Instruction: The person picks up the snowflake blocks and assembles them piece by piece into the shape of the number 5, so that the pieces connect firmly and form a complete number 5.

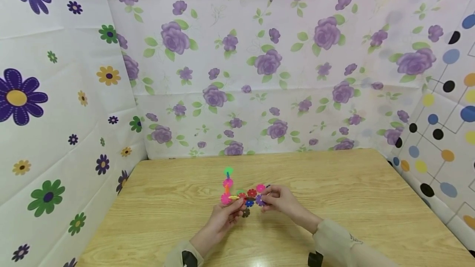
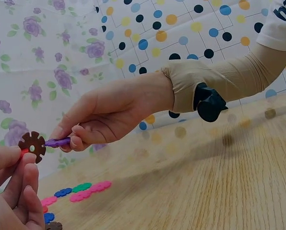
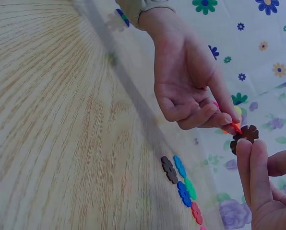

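Observation:
My left hand [image 1: 222, 219] pinches a red snowflake disc [image 3: 236, 128] at the end of a linked chain. Joined to that red disc is a brown notched disc [image 2: 32, 147], standing on edge between the hands. With thumb and fingers, my right hand [image 1: 283, 203] holds a purple snowflake disc [image 2: 59, 142], whose edge meets the brown disc's rim. The chain runs left from the left hand through a yellow disc [image 1: 233, 197] and a pink disc [image 1: 225, 198], then bends away to a green disc [image 1: 228, 170]. Fingers partly cover the red and purple discs.
Loose discs lie flat on the wooden table [image 1: 167, 201] beneath and beyond the hands, among them a brown disc [image 3: 169, 169], a blue disc [image 3: 184, 193] and a green disc [image 2: 82, 187]. Patterned cloth walls [image 1: 237, 106] stand at the back and both sides.

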The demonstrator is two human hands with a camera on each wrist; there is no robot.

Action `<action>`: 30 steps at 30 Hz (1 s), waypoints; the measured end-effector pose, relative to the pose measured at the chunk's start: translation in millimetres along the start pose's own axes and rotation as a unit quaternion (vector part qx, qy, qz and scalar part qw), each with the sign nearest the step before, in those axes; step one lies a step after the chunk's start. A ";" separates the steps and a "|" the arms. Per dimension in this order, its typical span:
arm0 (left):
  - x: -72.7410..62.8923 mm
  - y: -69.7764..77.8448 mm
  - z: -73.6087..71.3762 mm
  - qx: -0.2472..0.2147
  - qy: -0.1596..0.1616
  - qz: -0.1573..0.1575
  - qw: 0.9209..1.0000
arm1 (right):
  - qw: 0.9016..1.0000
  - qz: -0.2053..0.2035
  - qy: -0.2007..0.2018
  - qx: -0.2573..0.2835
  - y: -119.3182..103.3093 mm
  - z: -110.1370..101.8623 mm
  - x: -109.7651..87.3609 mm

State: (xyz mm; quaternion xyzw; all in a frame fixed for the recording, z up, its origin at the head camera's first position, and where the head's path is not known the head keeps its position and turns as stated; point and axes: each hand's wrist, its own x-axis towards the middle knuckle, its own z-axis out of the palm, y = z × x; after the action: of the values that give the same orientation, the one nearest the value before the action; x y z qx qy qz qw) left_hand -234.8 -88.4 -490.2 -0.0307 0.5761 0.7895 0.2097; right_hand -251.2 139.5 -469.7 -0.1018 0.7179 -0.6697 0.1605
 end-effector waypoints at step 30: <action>3.1 -2.5 8.9 -0.007 -0.001 0.030 1.000 | 0.998 0.001 0.004 0.056 7.0 6.7 -1.9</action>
State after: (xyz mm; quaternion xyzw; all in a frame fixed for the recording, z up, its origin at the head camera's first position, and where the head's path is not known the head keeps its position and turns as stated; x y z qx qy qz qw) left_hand -235.0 -78.7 -490.4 -0.0143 0.5711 0.7993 0.1864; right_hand -246.5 134.6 -476.9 -0.0891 0.6803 -0.7088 0.1639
